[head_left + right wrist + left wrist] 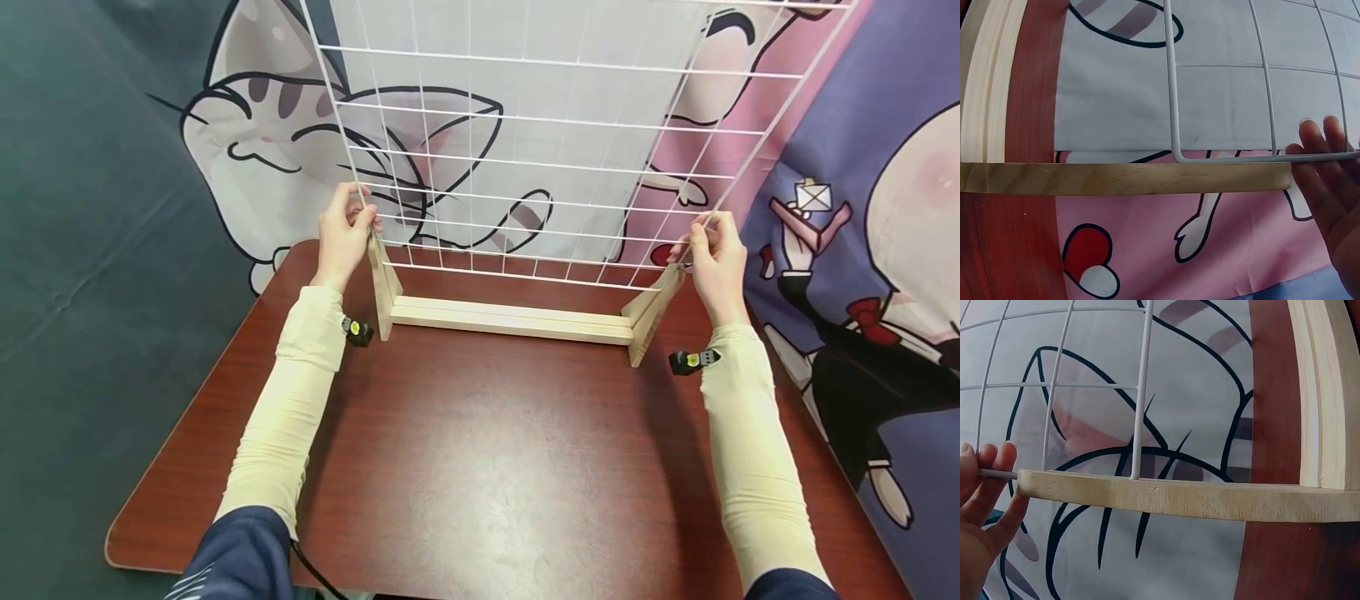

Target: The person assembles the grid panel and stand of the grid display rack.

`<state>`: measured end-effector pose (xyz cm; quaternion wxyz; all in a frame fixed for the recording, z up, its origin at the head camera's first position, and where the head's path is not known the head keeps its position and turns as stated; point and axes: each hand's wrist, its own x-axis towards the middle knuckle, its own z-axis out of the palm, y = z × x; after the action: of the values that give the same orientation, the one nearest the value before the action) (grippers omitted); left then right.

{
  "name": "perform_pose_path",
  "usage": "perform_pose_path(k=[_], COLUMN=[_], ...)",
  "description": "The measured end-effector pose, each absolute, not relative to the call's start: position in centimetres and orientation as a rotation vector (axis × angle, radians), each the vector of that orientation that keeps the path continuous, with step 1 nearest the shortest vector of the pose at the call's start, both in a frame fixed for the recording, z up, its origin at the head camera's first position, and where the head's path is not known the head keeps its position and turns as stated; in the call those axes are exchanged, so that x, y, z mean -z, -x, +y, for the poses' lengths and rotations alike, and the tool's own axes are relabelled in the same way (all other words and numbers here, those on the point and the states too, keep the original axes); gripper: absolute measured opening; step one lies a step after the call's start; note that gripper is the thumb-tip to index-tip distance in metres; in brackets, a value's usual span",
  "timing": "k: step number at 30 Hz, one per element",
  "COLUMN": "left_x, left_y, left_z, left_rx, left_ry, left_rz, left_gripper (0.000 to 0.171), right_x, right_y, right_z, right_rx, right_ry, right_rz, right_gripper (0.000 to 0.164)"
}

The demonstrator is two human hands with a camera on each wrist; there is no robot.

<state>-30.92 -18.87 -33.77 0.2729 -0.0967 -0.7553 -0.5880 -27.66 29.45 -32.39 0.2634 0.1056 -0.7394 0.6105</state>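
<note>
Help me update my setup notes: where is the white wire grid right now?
In the head view, the white wire grid spans the upper centre and right, held by the left hand and right hand, above the wooden crossbar.

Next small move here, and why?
Probably ease the right edge of the wire grid toward the right wooden side with the right hand. The right wrist view shows that edge exposed alongside the wood, whereas the left edge seems to run behind the left wooden side; the left hand grips there, so it could steady things.
</note>
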Motion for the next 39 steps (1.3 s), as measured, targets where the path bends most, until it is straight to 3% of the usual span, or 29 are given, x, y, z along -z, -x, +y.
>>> perform_pose_path(k=[23,32,39], left_x=[35.1,33.9,32.6], left_y=[32.2,31.9,32.4], left_z=[-19.5,-19.9,-19.1], left_rx=[1.429,1.383,1.455], left_ry=[0.252,0.187,0.134], left_rz=[-2.067,-2.197,-2.169], left_gripper=[0.020,0.036,0.031], right_x=[33.1,33.1,32.9], right_y=[27.7,28.0,27.8], right_z=[29.4,29.4,29.4], right_rx=[-1.458,-1.484,-1.413], right_ry=[-0.229,-0.187,-0.134], right_rz=[-2.081,-2.053,-2.106], right_gripper=[0.015,0.025,0.029])
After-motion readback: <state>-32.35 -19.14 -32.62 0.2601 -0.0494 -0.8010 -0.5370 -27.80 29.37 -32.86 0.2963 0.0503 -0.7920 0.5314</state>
